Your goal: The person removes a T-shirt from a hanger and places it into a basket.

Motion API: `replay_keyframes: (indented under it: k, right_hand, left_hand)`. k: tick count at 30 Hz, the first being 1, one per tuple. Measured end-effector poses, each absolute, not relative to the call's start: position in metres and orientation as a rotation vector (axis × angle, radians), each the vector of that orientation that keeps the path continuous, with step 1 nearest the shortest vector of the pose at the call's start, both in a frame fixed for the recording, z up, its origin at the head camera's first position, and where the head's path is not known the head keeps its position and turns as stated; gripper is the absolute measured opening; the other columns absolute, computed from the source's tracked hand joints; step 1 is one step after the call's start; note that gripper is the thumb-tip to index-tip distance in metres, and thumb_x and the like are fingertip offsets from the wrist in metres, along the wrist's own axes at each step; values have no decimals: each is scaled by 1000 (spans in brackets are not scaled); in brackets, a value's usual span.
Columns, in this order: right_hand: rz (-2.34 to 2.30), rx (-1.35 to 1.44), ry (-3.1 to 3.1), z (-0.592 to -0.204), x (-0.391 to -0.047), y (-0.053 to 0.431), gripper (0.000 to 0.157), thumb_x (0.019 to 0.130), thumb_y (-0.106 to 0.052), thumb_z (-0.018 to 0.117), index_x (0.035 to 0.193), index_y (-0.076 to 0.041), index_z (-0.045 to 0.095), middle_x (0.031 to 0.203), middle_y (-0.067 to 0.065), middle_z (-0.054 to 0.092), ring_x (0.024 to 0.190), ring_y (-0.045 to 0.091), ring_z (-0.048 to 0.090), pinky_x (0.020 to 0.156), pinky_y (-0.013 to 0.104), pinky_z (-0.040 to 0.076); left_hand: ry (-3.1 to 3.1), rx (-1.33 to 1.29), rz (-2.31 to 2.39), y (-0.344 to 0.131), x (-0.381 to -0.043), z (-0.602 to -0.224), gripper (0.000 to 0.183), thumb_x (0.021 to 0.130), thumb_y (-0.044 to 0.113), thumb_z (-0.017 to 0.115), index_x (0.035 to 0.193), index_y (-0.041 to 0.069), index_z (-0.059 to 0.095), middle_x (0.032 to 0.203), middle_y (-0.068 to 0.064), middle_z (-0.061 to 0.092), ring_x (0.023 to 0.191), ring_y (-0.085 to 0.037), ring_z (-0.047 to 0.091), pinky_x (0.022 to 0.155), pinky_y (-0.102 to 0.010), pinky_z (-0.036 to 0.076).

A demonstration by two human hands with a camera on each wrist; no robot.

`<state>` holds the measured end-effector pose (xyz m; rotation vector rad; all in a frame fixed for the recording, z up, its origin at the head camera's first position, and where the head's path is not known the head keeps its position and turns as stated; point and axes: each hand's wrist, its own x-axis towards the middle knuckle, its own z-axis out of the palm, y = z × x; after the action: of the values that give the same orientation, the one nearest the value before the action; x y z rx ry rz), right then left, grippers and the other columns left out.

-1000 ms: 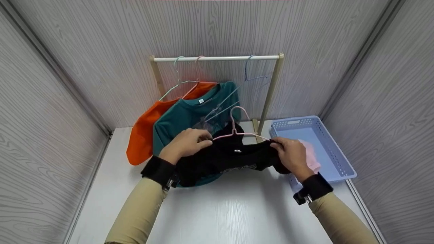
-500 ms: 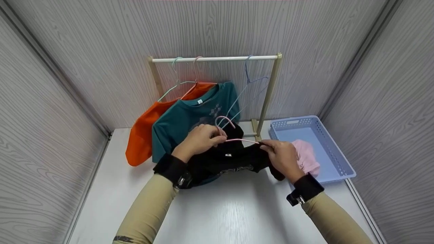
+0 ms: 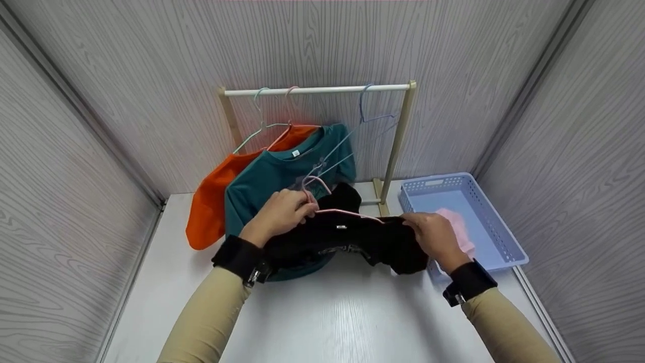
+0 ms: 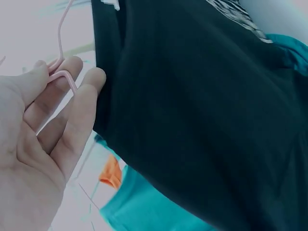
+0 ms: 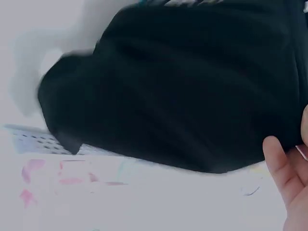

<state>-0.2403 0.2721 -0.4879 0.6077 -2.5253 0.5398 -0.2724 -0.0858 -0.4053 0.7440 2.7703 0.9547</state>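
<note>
A black T-shirt [image 3: 347, 244] with a small white neck label hangs between my two hands, a pink clothes hanger [image 3: 347, 214] at its neckline. My left hand [image 3: 280, 214] pinches the hanger below its hook; in the left wrist view the thumb and a finger close on the pink wire [image 4: 61, 73]. The right hand [image 3: 434, 234] grips the shirt's right shoulder, where the hanger's end goes under the cloth. In the right wrist view the black sleeve [image 5: 168, 96] spreads out beside the fingers [image 5: 281, 166]. Part of the shirt lies behind my left hand.
Behind stands a small clothes rack [image 3: 322, 90]. An orange garment [image 3: 206, 212] and a teal T-shirt [image 3: 262, 176] hang on it, beside a bare blue hanger [image 3: 363, 103]. A blue basket [image 3: 496, 222] at right holds a pink cloth [image 3: 457, 229].
The left hand has moved from the shirt's left shoulder to the hanger's neck. The right hand has shifted slightly right, and the shirt's right shoulder now covers the hanger's end.
</note>
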Motion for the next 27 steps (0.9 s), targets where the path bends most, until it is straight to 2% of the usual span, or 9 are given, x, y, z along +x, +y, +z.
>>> replay_keyframes:
  k: [11, 15, 17, 22, 27]
  right_hand:
    - [627, 506, -2607, -504, -245, 294, 11, 90, -4, 66, 95, -7, 75, 87, 9, 75, 78, 24, 71, 72, 44, 55]
    - [684, 462, -2606, -506, -245, 284, 9, 93, -9, 65, 86, -7, 72, 79, 9, 73, 72, 26, 69, 67, 45, 52]
    - [744, 439, -2599, -507, -245, 276, 10, 92, -12, 66, 86, -6, 72, 80, 10, 73, 74, 27, 70, 69, 45, 53]
    - [875, 414, -2597, -514, -244, 257, 10, 91, -12, 67, 95, -6, 74, 88, 8, 75, 81, 24, 71, 76, 43, 55]
    - [1072, 398, -2609, -525, -243, 232, 9, 96, -9, 61, 99, -7, 68, 84, 6, 71, 67, 17, 66, 64, 33, 54]
  left_hand:
    - [2754, 729, 1049, -106, -261, -409, 20, 100, 28, 55, 101, 15, 70, 89, -3, 72, 71, -14, 66, 76, -31, 58]
    - [2757, 740, 1094, -105, -260, -409, 21, 101, 28, 54, 101, 14, 69, 90, -4, 72, 72, -14, 67, 76, -31, 59]
    - [2751, 708, 1128, -104, -260, -408, 21, 100, 29, 54, 101, 15, 69, 91, -5, 73, 73, -15, 68, 75, -31, 59]
    - [2726, 655, 1167, -101, -261, -407, 23, 100, 31, 54, 101, 15, 69, 91, -4, 73, 73, -16, 68, 67, -29, 58]
    - [2703, 624, 1202, -91, -264, -408, 25, 100, 32, 54, 103, 13, 70, 93, -3, 73, 74, -17, 70, 63, -28, 57]
